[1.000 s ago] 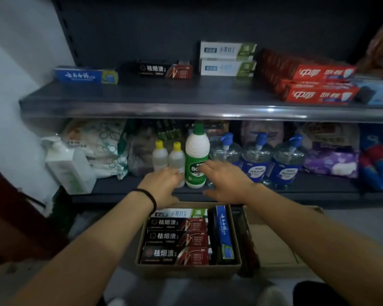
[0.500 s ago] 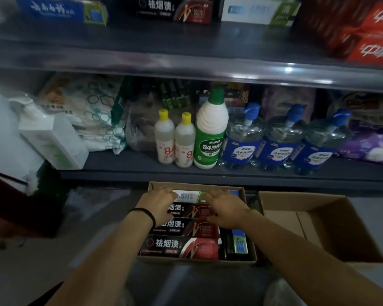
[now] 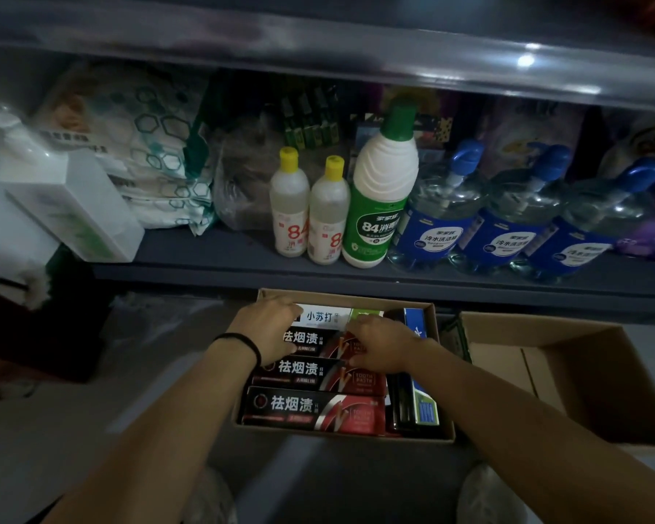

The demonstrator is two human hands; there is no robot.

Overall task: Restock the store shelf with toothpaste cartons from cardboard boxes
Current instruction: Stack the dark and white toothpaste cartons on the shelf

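Observation:
An open cardboard box (image 3: 341, 437) on the floor below the shelf holds toothpaste cartons. Three black-and-red cartons lie flat in a row, with a white-and-green carton (image 3: 326, 316) behind them and a blue carton (image 3: 426, 407) on edge at the right. My left hand (image 3: 267, 329), with a black band at the wrist, grips the left end of the rear black-and-red carton (image 3: 311, 340). My right hand (image 3: 382, 344) grips that carton's red right end. Both hands cover parts of it.
A second cardboard box (image 3: 583, 372) stands open to the right. On the lower shelf (image 3: 205, 266) above the boxes stand two small yellow-capped bottles (image 3: 290, 209), a green-and-white bottle (image 3: 382, 198) and three blue-labelled jugs (image 3: 507, 225). The upper shelf edge (image 3: 356, 51) runs overhead.
The view has tilted down, away from the upper shelf. Both hands have dropped from in front of the lower shelf into the box and closed on the rear black-and-red carton.

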